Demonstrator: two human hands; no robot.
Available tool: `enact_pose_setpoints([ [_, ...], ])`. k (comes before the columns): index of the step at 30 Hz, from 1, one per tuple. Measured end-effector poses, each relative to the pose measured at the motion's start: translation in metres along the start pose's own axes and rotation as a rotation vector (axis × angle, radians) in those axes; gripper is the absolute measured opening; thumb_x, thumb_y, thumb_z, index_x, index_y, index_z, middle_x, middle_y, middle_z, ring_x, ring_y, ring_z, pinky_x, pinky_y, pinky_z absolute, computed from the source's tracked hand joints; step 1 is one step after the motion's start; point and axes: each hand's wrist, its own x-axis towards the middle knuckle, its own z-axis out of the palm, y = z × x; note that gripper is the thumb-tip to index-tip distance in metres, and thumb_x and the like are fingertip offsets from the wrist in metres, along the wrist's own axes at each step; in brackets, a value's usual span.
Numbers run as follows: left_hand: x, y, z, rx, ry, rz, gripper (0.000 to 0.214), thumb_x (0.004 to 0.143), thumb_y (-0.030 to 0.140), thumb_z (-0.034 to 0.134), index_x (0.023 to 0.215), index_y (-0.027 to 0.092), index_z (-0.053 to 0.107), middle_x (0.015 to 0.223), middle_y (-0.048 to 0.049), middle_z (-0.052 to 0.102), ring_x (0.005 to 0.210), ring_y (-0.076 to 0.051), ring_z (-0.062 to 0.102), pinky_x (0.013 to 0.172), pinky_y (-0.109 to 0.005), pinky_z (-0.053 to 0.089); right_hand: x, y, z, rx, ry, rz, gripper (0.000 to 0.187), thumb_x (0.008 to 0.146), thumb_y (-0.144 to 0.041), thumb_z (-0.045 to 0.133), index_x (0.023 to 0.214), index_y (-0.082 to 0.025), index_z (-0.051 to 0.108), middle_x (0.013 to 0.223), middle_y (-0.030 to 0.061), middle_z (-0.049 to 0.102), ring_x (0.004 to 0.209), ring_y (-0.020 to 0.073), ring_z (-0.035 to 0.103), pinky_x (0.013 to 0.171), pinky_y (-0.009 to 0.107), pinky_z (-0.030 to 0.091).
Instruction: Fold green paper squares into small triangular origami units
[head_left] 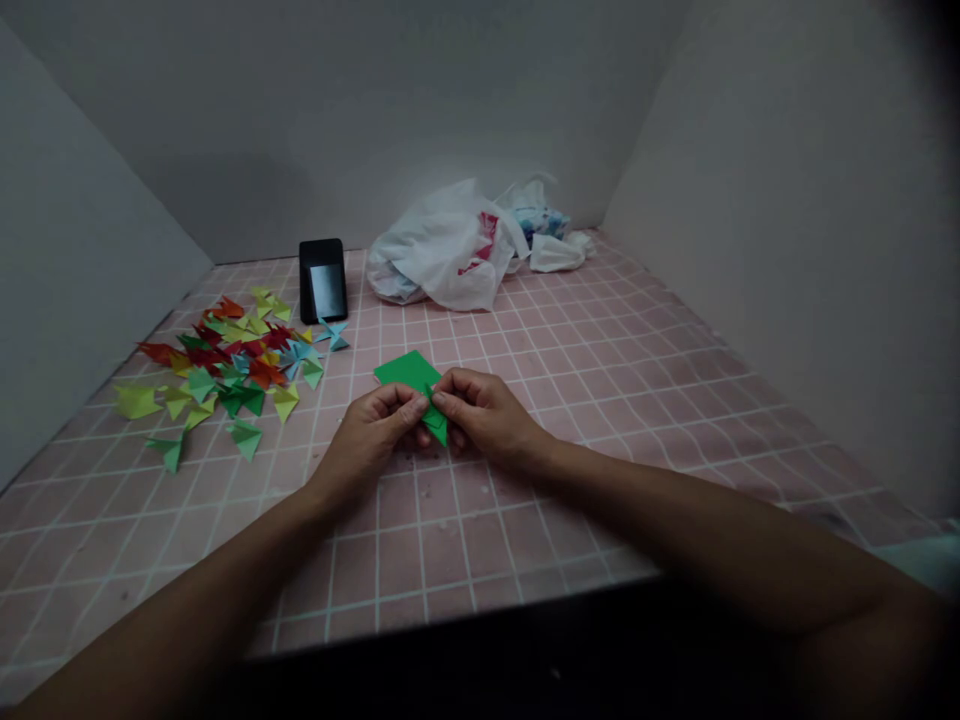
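Both forearms reach in from the near table edge and meet at centre. Left hand (375,425) and right hand (484,412), fingertips pinched together, jointly hold a small folded green paper piece (435,418) just above the pink checked tablecloth (600,380). The fold in hand appears to be a crease pressed between thumbs and forefingers, though the fingers hide its exact line; the next move likely calls for a firm, even pinch along that edge. Just beyond the hands lies a flat green paper sheet (405,368). Further left, a scatter of finished folded paper pieces (225,370) in red, yellow, green and blue. Behind these, a black phone (323,280) stands propped upright; at the far wall, crumpled white plastic bags (457,250)
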Motion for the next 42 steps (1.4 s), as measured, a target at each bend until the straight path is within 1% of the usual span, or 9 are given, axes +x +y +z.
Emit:
enact_pose_setpoints([
  [7, -0.0011, 0.0006, -0.0004, 0.064, 0.020, 0.044, 0.023, 0.083, 0.035, 0.074, 0.077, 0.016, 0.063, 0.060, 0.0019, 0.066, 0.056, -0.010, 0.059, 0.059, -0.020, 0.046, -0.0003, -0.0011, 0.0012, -0.019, 0.008, -0.003, 0.017, 0.090, -0.029, 0.057, 0.078, -0.020, 0.051, 0.055, -0.0073, 0.050, 0.042, 0.0083, 0.047, 0.040, 0.020, 0.036],
  [13, -0.0005, -0.0004, -0.0009, 0.084, 0.018, 0.059, 0.024, 0.080, 0.035, 0.076, 0.075, 0.017, 0.061, 0.059, 0.0026, 0.065, 0.055, -0.009, 0.058, 0.057, -0.019, 0.045, -0.0011, -0.0021, 0.0027, -0.041, 0.010, 0.008, 0.017, 0.091, -0.029, 0.057, 0.078, -0.020, 0.051, 0.056, -0.0060, 0.051, 0.044, 0.0089, 0.047, 0.041, 0.021, 0.036],
  [16, -0.0006, -0.0004, -0.0010, 0.087, 0.014, 0.055, 0.026, 0.082, 0.038, 0.075, 0.075, 0.017, 0.062, 0.060, 0.0018, 0.065, 0.056, -0.010, 0.060, 0.058, -0.020, 0.047, -0.0012, -0.0021, 0.0020, -0.059, 0.001, -0.010, 0.017, 0.092, -0.029, 0.057, 0.079, -0.020, 0.051, 0.057, -0.0057, 0.051, 0.046, 0.0091, 0.047, 0.043, 0.021, 0.036],
  [20, -0.0005, -0.0001, -0.0015, 0.009, -0.009, 0.015, 0.028, 0.085, 0.043, 0.072, 0.080, 0.016, 0.064, 0.066, 0.0007, 0.067, 0.059, -0.012, 0.063, 0.063, -0.024, 0.054, -0.0009, -0.0016, 0.0007, -0.047, -0.014, -0.037, 0.018, 0.092, -0.030, 0.056, 0.078, -0.020, 0.051, 0.058, -0.0055, 0.051, 0.049, 0.0091, 0.047, 0.045, 0.021, 0.036],
  [27, 0.0019, -0.0039, -0.0048, -0.013, 0.007, -0.005, 0.025, 0.082, 0.039, 0.076, 0.083, 0.017, 0.064, 0.069, 0.0007, 0.069, 0.058, -0.011, 0.064, 0.063, -0.023, 0.056, 0.0002, -0.0009, 0.0008, -0.034, -0.009, -0.011, 0.017, 0.092, -0.029, 0.056, 0.078, -0.020, 0.051, 0.058, -0.0049, 0.052, 0.049, 0.0094, 0.046, 0.045, 0.021, 0.036],
  [33, 0.0021, -0.0040, -0.0054, 0.022, 0.018, 0.001, 0.024, 0.082, 0.038, 0.075, 0.084, 0.017, 0.063, 0.067, 0.0007, 0.069, 0.058, -0.012, 0.065, 0.063, -0.024, 0.056, -0.0004, 0.0010, 0.0015, -0.041, -0.004, -0.013, 0.018, 0.091, -0.030, 0.057, 0.078, -0.019, 0.052, 0.058, -0.0048, 0.053, 0.048, 0.0087, 0.047, 0.045, 0.021, 0.036],
  [42, 0.0004, 0.0036, -0.0013, 0.150, 0.037, 0.070, 0.024, 0.084, 0.039, 0.071, 0.081, 0.017, 0.062, 0.063, 0.0011, 0.067, 0.057, -0.012, 0.063, 0.059, -0.022, 0.051, -0.0005, 0.0013, 0.0002, -0.019, -0.015, 0.012, 0.016, 0.092, -0.029, 0.057, 0.080, -0.019, 0.054, 0.055, -0.0064, 0.052, 0.043, 0.0083, 0.047, 0.041, 0.020, 0.036],
])
